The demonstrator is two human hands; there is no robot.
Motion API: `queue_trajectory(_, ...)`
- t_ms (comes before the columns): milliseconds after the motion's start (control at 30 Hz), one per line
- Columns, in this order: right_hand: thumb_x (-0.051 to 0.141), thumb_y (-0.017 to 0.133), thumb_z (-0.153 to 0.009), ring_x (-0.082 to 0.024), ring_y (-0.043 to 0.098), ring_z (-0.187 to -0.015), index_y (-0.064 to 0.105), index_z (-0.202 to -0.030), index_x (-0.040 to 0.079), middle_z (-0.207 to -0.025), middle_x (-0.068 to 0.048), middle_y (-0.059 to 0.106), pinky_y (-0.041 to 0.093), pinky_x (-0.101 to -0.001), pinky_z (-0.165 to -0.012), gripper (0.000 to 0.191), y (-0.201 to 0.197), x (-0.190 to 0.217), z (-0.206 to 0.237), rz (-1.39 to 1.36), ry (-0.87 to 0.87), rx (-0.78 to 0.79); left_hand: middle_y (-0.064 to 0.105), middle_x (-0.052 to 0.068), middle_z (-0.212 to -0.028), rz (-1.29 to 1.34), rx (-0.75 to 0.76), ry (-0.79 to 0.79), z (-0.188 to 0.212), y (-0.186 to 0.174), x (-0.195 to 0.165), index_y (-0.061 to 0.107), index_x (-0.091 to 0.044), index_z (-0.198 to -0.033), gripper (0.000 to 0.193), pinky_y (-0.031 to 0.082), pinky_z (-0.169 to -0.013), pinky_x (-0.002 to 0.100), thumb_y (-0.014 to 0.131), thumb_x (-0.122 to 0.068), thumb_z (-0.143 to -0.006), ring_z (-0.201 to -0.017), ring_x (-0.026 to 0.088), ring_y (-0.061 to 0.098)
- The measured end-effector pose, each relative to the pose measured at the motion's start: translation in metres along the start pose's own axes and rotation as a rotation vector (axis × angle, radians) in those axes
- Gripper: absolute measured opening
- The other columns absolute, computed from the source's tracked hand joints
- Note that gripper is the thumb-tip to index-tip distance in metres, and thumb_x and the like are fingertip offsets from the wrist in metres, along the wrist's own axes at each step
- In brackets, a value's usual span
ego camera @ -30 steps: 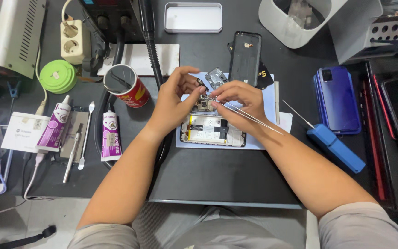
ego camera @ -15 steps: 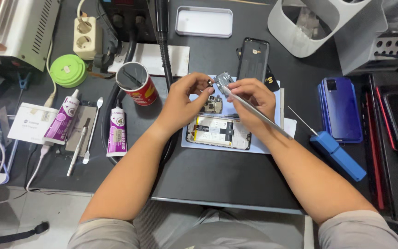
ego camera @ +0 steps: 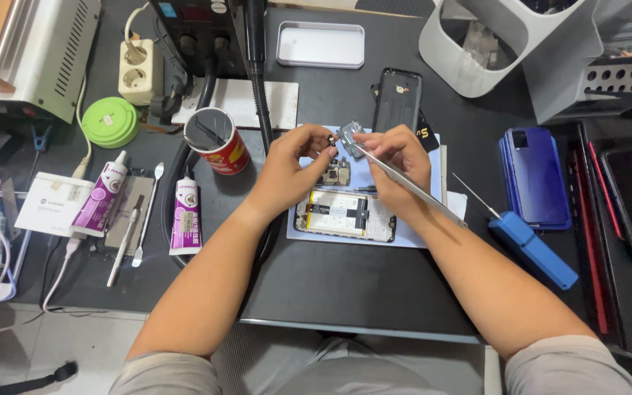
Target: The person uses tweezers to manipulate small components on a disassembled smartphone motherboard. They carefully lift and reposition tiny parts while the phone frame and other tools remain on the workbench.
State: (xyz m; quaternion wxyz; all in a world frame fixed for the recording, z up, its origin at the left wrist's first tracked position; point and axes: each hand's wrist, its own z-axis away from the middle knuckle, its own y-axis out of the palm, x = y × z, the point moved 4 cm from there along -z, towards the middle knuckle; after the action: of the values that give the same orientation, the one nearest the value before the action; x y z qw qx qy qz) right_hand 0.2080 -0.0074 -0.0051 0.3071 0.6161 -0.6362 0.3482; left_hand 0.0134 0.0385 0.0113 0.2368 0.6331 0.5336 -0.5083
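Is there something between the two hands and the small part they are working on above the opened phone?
Nothing visible does. The left hand pinches the small part directly, and the right hand meets it with tweezers.

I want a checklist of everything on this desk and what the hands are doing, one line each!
Surface: dark work table, blue mat under the work.
Job's things: opened phone on the mat; small grey part held above it; tweezers.
Clutter: two glue tubes, red cup, blue screwdriver, blue phone, black back cover, metal tray.
Grippers: left hand pinches the part; right hand holds tweezers to it.
Cables: black hose, white cable.
Surroundings: power strip, grey machine.
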Motion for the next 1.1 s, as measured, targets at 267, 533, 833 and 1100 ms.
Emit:
queue_trajectory(267, -0.017, 0.06, -0.098, -0.026, 0.068, -0.119, 0.053, -0.105, 0.003, -0.11, -0.012, 0.059, 0.057, -0.0341, -0.102, 0.022, 0.002, 0.002, 0.001, 0.042, -0.059, 0.003, 0.068, 0.005, -0.093, 0.006, 0.01, -0.011, 0.0, 0.0, 0.001, 0.068, 0.002, -0.11, 0.016, 0.057, -0.078, 0.025, 0.072, -0.005, -0.096, -0.086, 0.009, 0.065)
queue_trajectory(533, -0.016, 0.056, -0.103, -0.026, 0.065, -0.129, 0.042, -0.118, 0.006, -0.118, -0.012, 0.063, 0.058, -0.0338, -0.105, 0.03, 0.007, -0.006, 0.001, -0.132, 0.094, 0.05, 0.066, 0.004, -0.097, 0.078, 0.023, -0.025, 0.0, -0.001, 0.004, 0.068, 0.003, -0.111, 0.015, 0.054, -0.079, 0.025, 0.071, -0.003, -0.097, -0.087, 0.008, 0.063)
queue_trajectory(833, -0.018, 0.052, -0.103, -0.028, 0.065, -0.129, 0.033, -0.125, 0.009, -0.118, -0.011, 0.055, 0.058, -0.0341, -0.097, 0.04, 0.003, -0.014, 0.0, -0.248, 0.122, 0.038, 0.066, 0.003, -0.096, 0.09, 0.037, -0.046, 0.0, -0.001, 0.004, 0.068, 0.003, -0.111, 0.015, 0.054, -0.08, 0.025, 0.071, -0.003, -0.098, -0.087, 0.007, 0.063)
queue_trajectory(1100, -0.013, 0.056, -0.105, -0.034, 0.069, -0.126, 0.028, -0.123, 0.013, -0.114, -0.014, 0.063, 0.064, -0.0336, -0.086, 0.042, 0.0, -0.018, 0.0, -0.331, 0.256, 0.019, 0.065, 0.003, -0.096, 0.091, 0.029, -0.036, 0.0, -0.001, 0.006, 0.068, 0.003, -0.111, 0.016, 0.054, -0.08, 0.025, 0.072, -0.004, -0.098, -0.087, 0.007, 0.063)
